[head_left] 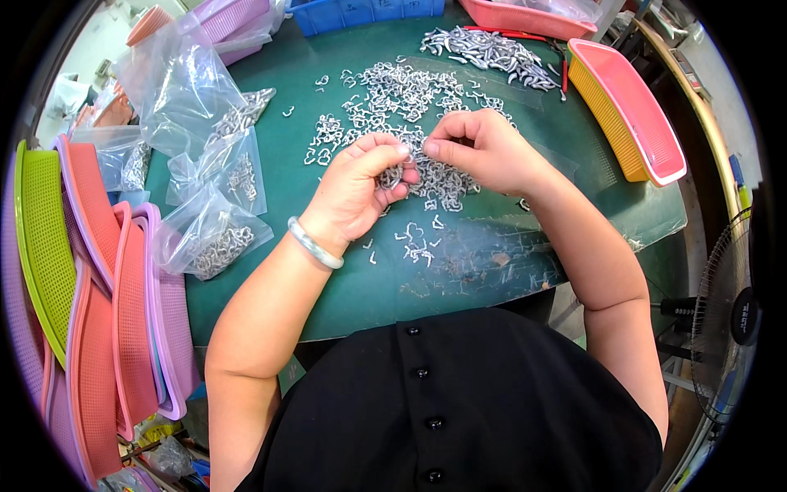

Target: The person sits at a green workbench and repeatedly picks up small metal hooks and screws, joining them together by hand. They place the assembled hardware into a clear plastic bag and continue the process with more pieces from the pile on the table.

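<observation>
Pinching small metal hooks (392, 175), left hand (357, 190) (fingers curled)

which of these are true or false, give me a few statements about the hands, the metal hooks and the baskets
1. The left hand holds a bunch of small metal hooks. True.
2. The right hand rests flat on the table, away from the hooks. False: it is raised, fingers pinched near the left hand's fingertips above the loose hook pile.
3. A pale bangle sits on the left wrist. True.
4. The clear plastic bags are all empty. False: several hold metal hooks.
5. The table mat is red. False: it is green.
6. Stacked plastic baskets lie at the person's left. True.
</observation>
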`<action>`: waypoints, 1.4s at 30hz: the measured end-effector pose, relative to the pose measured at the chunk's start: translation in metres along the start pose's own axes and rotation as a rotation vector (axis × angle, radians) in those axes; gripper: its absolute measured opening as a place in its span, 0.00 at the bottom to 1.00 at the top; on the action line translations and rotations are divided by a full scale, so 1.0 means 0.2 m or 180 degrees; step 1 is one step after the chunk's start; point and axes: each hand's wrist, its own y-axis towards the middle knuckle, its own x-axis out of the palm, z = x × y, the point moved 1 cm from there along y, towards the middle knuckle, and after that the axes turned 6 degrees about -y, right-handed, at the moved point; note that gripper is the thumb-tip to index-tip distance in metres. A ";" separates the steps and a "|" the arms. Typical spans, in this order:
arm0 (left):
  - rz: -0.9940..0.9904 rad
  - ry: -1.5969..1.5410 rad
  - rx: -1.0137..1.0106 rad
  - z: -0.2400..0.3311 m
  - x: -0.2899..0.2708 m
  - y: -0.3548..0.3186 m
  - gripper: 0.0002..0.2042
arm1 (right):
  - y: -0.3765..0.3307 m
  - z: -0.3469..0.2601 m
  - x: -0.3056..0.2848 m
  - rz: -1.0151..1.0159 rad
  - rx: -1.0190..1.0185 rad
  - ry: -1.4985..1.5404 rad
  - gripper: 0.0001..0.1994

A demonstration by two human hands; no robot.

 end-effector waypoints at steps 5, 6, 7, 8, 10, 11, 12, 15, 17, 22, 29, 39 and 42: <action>0.0006 -0.0181 -0.0025 0.02 -0.01 -0.01 0.03 | -0.03 0.01 0.00 0.0282 -0.1430 -0.1951 0.07; 0.0015 -0.0169 -0.0026 0.02 -0.01 -0.01 0.03 | -0.03 0.00 0.01 0.0251 -0.1416 -0.2100 0.06; 0.0024 -0.0157 -0.0027 0.02 -0.01 -0.01 0.04 | -0.02 0.01 0.00 0.0164 -0.1303 -0.2029 0.05; 0.0034 -0.0145 -0.0027 0.02 -0.01 -0.01 0.04 | -0.02 0.03 0.00 0.0078 -0.1189 -0.1957 0.05; -0.0001 -0.0062 -0.0031 0.02 -0.01 -0.01 0.05 | -0.01 0.04 0.00 0.0008 -0.1022 -0.1777 0.04; -0.0018 -0.0021 -0.0033 0.02 -0.01 -0.01 0.05 | -0.01 0.04 0.00 0.0024 -0.0970 -0.1666 0.04; -0.0020 0.0011 -0.0042 0.02 -0.01 -0.01 0.05 | -0.01 0.04 -0.01 0.0045 -0.0914 -0.1556 0.04; -0.0004 0.0112 -0.0066 0.02 0.00 -0.01 0.05 | 0.00 0.06 -0.02 0.0030 -0.0992 -0.1446 0.04; 0.0041 0.0187 -0.0076 0.01 -0.01 0.00 0.05 | -0.01 0.05 -0.01 -0.0032 -0.1073 -0.1649 0.05; 0.0058 0.0409 -0.0087 0.01 0.00 -0.01 0.04 | -0.02 0.04 0.00 -0.0206 -0.1139 -0.1782 0.06; 0.0148 0.0639 -0.0025 0.01 0.01 -0.01 0.05 | 0.00 0.05 0.00 -0.0057 -0.0987 -0.1280 0.05; 0.0283 0.1425 0.0212 0.00 0.04 0.00 0.06 | 0.00 0.02 0.02 0.0125 -0.0586 -0.0479 0.05; 0.0307 0.1322 0.0233 0.01 0.04 0.00 0.06 | 0.01 0.04 0.03 0.0137 -0.0301 -0.0184 0.05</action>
